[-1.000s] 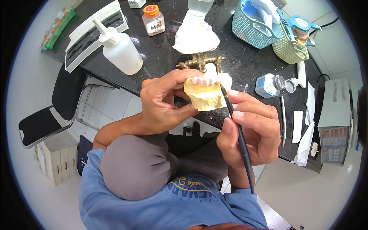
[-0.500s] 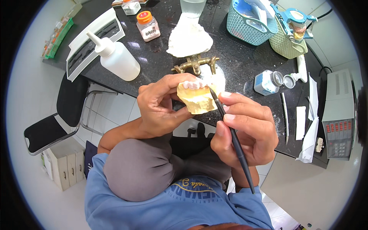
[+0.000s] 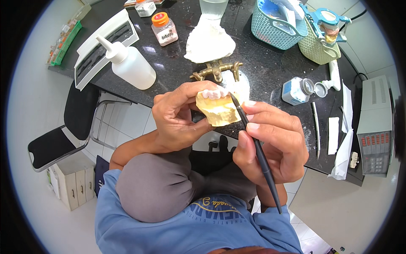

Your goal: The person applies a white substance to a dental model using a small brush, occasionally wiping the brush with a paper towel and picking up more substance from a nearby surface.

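Observation:
My left hand (image 3: 175,118) grips a yellow dental cast (image 3: 218,113) with a row of pale pinkish-white teeth (image 3: 213,94) along its top, fingers curled around its left side. In my right hand (image 3: 272,144) is a slim black brush-like tool (image 3: 262,165), held between thumb and fingers, its fine tip at the right end of the tooth row. Just beyond the cast, a brass articulator (image 3: 217,69) rests on the dark speckled counter (image 3: 165,74), with a white plaster piece (image 3: 209,42) behind it. Part of the articulator's lower side is hidden by the cast.
Around the counter are a squeeze bottle (image 3: 133,67), an orange-lidded jar (image 3: 164,31), a water container (image 3: 211,8), a blue basket (image 3: 275,31), a green basket (image 3: 315,53), an open small jar (image 3: 294,93) and paper strips (image 3: 333,135). A chair (image 3: 55,146) stands left; a grey machine (image 3: 373,148) is right.
Since a second ago the cast and both hands have shifted slightly left in view, as has much of the scene. The tool tip stays near the teeth, and both grips are unchanged.

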A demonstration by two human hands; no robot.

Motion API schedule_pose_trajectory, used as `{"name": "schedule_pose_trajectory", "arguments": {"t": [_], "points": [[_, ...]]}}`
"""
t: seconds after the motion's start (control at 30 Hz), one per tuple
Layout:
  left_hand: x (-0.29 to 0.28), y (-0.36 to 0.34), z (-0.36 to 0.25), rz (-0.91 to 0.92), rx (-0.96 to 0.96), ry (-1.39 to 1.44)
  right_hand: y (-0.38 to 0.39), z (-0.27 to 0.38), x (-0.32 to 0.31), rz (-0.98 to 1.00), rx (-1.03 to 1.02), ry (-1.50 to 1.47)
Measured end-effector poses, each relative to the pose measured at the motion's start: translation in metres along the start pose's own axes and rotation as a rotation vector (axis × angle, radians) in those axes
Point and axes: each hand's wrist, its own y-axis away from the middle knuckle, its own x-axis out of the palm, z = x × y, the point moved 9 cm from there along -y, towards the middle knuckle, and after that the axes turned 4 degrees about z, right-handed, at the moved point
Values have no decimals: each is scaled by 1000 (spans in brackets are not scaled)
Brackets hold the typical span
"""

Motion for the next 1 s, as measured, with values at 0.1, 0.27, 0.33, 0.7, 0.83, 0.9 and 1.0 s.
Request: {"name": "schedule_pose_trajectory", "arguments": {"t": [0.1,0.27,0.33,0.7,0.83,0.9,1.0], "points": [[0,0,0,-5,-3,8,-1,0,-1,-18,3,5],[0,0,-1,-11,4,0,-1,0,0,-18,1,15],[0,0,0,-7,7,12,-1,0,-1,-27,-4,10],[1,0,0,-6,17,33,-1,1,-1,-30,-6,32],[1,0,-1,-6,18,17,0,1,-2,-37,-9,39],[1,-1,-2,-9,18,13,1,0,-2,-39,-7,30],[2,-2,-4,-6,19,3,4,-3,-3,-62,7,3]]}}
